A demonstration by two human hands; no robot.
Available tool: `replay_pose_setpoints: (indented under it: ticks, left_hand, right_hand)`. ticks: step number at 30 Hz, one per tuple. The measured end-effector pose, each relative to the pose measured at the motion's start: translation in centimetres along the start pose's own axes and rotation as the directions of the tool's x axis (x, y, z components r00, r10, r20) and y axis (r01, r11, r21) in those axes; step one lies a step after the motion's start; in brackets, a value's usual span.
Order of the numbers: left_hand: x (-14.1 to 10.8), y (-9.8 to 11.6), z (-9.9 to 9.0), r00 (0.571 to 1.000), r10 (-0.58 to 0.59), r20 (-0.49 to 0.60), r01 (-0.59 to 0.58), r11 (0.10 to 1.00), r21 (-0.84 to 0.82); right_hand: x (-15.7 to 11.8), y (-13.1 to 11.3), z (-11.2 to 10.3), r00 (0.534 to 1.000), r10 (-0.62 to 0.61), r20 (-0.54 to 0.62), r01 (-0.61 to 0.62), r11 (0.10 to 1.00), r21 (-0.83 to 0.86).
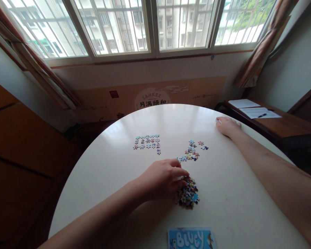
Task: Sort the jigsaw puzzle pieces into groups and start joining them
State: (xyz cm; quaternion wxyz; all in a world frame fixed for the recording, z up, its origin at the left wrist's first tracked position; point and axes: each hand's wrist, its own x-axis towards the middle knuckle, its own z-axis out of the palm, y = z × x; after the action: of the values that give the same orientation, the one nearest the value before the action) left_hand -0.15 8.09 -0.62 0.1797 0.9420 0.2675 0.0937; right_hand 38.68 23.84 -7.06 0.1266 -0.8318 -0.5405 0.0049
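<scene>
My left hand (168, 176) reaches over a heap of mixed jigsaw pieces (190, 193), its fingers apart and bent, the tips at the heap's upper left edge. No piece shows in its grasp. Beyond the heap lies a looser cluster of jigsaw pieces (192, 152), a few of them set apart to its right. Farther left, several pieces stand in spaced rows (147, 141), some with light blue on them. My right hand (228, 126) rests on the far right of the table with fingers curled; its inside is hidden.
The round white table (106, 186) fills the middle. At its near edge lies a blue card or box with "Bluey" lettering (190, 238). A brown side table (295, 124) at the right bears papers (260, 112) and a pen (262, 115). Behind are a window and a printed cardboard panel (207, 90).
</scene>
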Motion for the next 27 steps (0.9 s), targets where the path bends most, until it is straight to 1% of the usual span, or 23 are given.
replay_pose_setpoints:
  ticks: [3, 8, 16, 21, 23, 25, 27]
  left_hand:
    - [-0.02, -0.01, 0.05, 1.0, 0.019, -0.005, -0.019, 1.0, -0.003]
    - [-0.12, -0.33, 0.11, 1.0, 0.025, 0.0, -0.025, 0.997, -0.069]
    - [-0.01, -0.17, 0.06, 0.999, -0.039, 0.0, 0.039, 0.996, -0.085]
    - [0.01, -0.33, -0.27, 1.0, -0.009, 0.007, 0.009, 0.994, -0.112]
    - [0.03, -0.4, -0.21, 0.999, 0.033, 0.018, -0.032, 0.995, -0.09]
    - [0.07, -0.32, -0.11, 0.997, 0.072, 0.039, -0.071, 0.997, -0.02]
    - [0.11, -0.06, -0.07, 0.996, 0.075, 0.055, -0.078, 0.996, 0.045]
  right_hand:
    - [-0.1, -0.07, -0.08, 1.0, 0.001, 0.0, -0.001, 1.0, 0.001]
    - [-0.2, -0.17, -0.2, 1.0, 0.004, 0.003, -0.004, 1.0, -0.001]
    - [-0.21, -0.19, -0.24, 1.0, -0.004, 0.005, 0.004, 1.0, -0.004]
    - [-0.2, -0.14, -0.2, 1.0, -0.015, -0.001, 0.014, 1.0, -0.008]
    - [-0.18, -0.13, -0.19, 1.0, -0.018, -0.001, 0.018, 1.0, -0.008]
    - [-0.16, -0.14, -0.2, 1.0, -0.018, 0.0, 0.018, 1.0, -0.007]
    - [-0.16, -0.16, -0.21, 1.0, -0.016, 0.004, 0.016, 1.0, -0.005]
